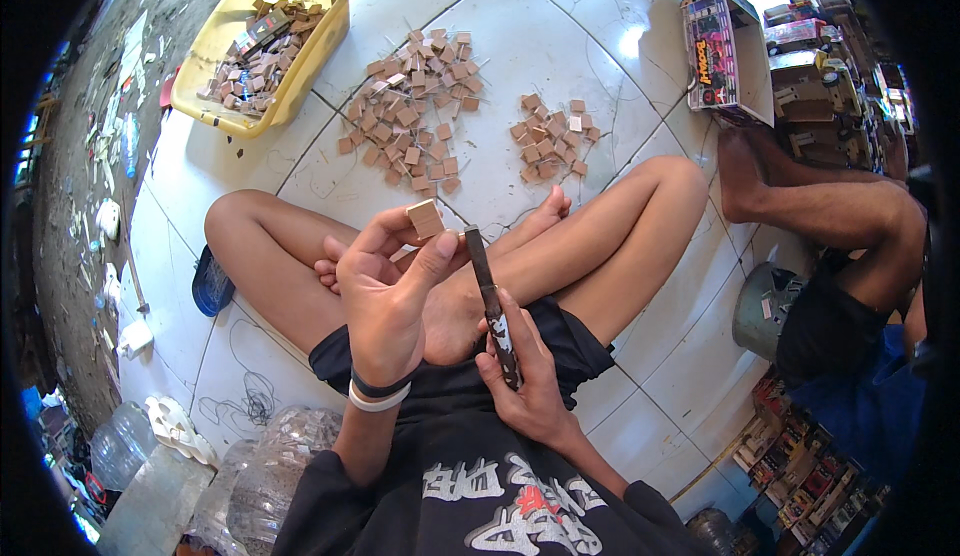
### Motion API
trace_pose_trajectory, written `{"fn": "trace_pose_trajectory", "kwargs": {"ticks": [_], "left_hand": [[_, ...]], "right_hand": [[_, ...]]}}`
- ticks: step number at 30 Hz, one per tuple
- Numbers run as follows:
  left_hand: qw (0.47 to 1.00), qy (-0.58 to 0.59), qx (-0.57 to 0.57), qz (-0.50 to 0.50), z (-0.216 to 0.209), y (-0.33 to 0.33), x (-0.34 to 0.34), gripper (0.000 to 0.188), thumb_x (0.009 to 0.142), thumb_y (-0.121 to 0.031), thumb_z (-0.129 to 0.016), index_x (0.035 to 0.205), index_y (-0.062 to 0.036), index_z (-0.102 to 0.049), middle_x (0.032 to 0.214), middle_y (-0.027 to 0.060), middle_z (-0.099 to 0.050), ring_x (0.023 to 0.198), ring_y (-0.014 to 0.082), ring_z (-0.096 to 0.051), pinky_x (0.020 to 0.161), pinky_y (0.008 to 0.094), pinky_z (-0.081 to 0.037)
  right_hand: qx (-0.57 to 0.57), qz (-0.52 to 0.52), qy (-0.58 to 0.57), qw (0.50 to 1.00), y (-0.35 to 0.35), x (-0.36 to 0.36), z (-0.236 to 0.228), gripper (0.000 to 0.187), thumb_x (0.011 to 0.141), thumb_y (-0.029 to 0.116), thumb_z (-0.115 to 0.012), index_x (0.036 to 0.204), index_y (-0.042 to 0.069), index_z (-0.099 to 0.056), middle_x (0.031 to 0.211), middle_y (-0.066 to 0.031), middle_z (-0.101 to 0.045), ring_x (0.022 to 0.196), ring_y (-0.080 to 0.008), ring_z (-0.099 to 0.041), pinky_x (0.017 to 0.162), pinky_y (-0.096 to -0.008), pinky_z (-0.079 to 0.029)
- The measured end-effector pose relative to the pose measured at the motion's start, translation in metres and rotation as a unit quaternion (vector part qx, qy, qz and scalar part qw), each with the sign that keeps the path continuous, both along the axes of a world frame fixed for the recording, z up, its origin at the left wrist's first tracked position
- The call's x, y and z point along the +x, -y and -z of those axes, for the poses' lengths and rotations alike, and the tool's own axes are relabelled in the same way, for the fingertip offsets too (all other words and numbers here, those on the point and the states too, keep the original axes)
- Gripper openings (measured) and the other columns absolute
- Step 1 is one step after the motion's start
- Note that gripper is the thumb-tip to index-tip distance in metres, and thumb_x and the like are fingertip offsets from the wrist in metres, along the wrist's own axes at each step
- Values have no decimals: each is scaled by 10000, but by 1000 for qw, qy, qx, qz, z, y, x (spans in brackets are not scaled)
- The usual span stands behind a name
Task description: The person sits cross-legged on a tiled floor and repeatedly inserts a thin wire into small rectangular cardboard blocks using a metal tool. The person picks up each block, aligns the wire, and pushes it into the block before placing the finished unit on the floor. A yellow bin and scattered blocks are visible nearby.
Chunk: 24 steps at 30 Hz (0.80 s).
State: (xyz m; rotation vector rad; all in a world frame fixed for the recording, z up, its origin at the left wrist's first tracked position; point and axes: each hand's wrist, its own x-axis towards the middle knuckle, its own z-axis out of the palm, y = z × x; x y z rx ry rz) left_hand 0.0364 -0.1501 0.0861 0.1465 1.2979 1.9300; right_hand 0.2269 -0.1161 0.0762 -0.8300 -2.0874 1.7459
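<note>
My left hand (388,311) is raised in front of my lap, its fingers closed on a small square wooden block (425,219). White and dark bands circle that wrist. My right hand (526,381) grips a long, narrow, dark blade-like tool (481,268) by its dark handle with pale patches. The tool points up and away, its tip close to my left fingertips and just right of the block. Whether the tip touches those fingers I cannot tell. Beyond my crossed legs lie a large heap of similar blocks (410,121) with thin pale sticks, and a smaller heap (552,139) to its right.
A yellow tub (335,31) of blocks stands at the far left on the white tiles. On the right another person's bent leg (820,201) shows beside a grey-green bucket (765,306). Boxed toy vehicles (735,56) are behind it. Clear plastic bags (275,476) lie at near left.
</note>
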Motion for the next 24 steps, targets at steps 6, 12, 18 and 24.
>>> {"fn": "trace_pose_trajectory", "kwargs": {"ticks": [6, 12, 18, 24], "left_hand": [[998, 26, 0, 49, 0, -5, -2, 412, 985, -46, -776, 1351, 38, -606, 1108, 148, -748, 1032, 217, -752, 958, 358, -626], [975, 181, 38, 120, 7, -2, -10, 508, 985, -138, -801, 1414, 19, -578, 1100, 121, -764, 1008, 199, -755, 927, 351, -628], [940, 287, 88, 164, 6, 4, -15, 471, 1010, -162, -778, 1406, 13, -592, 1043, 72, -754, 940, 147, -738, 860, 317, -610], [964, 214, 68, 140, 8, 3, -17, 429, 1037, -171, -744, 1397, 12, -599, 1079, 73, -744, 997, 163, -725, 933, 345, -586]], "right_hand": [[13, -11, -6, 1000, -3, 2, 1, 749, 997, -45, -648, 1666, -1, -313, 1227, -135, -596, 900, -154, -561, 812, -287, -500], [-196, -29, -24, 980, -8, 14, -4, 798, 991, -47, -651, 1691, 37, -277, 1247, -138, -595, 984, -193, -583, 886, -319, -503], [-603, -42, -204, 770, -6, 20, -10, 917, 1005, 57, -664, 1737, 110, -113, 1277, -131, -565, 1027, -169, -564, 889, -325, -499], [-607, -39, -187, 772, -5, 16, -4, 954, 1004, 71, -657, 1743, 154, -60, 1284, -143, -545, 1012, -196, -564, 877, -355, -508]]}}
